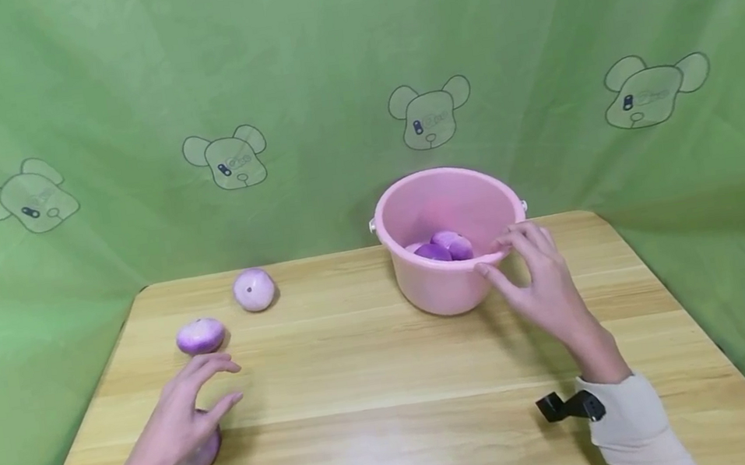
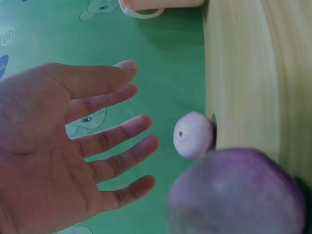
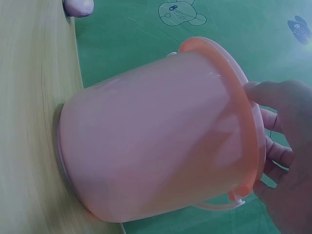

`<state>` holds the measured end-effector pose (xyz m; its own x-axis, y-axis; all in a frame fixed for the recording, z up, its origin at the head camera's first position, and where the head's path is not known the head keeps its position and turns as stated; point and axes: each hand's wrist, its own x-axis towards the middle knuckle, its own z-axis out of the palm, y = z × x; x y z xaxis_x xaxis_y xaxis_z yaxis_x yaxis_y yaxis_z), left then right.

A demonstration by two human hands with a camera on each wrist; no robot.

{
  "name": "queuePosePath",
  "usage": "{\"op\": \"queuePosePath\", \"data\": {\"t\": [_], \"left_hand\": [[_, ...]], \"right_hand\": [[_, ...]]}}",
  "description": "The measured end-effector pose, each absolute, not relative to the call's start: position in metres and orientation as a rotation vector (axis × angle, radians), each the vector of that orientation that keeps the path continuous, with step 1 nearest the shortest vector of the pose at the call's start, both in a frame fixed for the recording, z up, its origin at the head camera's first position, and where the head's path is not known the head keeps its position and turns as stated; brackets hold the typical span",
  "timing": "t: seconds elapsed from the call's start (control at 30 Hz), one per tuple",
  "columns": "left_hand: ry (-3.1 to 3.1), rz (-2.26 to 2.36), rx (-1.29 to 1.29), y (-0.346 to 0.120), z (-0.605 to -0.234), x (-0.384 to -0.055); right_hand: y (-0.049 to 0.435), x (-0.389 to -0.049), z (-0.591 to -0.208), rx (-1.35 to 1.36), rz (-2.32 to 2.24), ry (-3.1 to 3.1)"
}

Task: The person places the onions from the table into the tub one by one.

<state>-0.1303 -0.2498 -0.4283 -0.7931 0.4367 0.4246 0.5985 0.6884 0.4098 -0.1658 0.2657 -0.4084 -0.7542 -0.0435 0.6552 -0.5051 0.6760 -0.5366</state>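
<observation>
Head: my left grip (image 1: 181, 416), fingers apart, partly hides a round purple-white vegetable (image 1: 207, 452) on the wooden tabletop (image 1: 363, 375). Left wrist: it lies off my little-finger side. Right wrist: my right grip (image 3: 300, 153) pinches the pink plastic bucket (image 3: 161, 136) by its rim.

There's a pale wood bench (image 1: 362, 367) under the right hand (image 1: 549, 288), plus a green sheet (image 1: 318, 35) with cartoon heads (image 1: 432, 134) beyond it.

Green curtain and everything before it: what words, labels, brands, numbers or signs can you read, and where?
Green curtain: lettering on printed animal faces, too blurred to read.
Same curtain: smiley face, wordless.
Black wrist strap: none legible.
Pink bucket, round purple things, table: no text visible.
</observation>
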Motion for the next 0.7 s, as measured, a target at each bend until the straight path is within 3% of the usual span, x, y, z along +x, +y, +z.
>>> {"op": "queuePosePath", "data": {"t": [0.7], "left_hand": [[-2.916,-0.693,-0.607,-0.272,-0.438,-0.109]], "right_hand": [[0.267,-0.167,-0.409,0.432,0.963,-2.255]]}}
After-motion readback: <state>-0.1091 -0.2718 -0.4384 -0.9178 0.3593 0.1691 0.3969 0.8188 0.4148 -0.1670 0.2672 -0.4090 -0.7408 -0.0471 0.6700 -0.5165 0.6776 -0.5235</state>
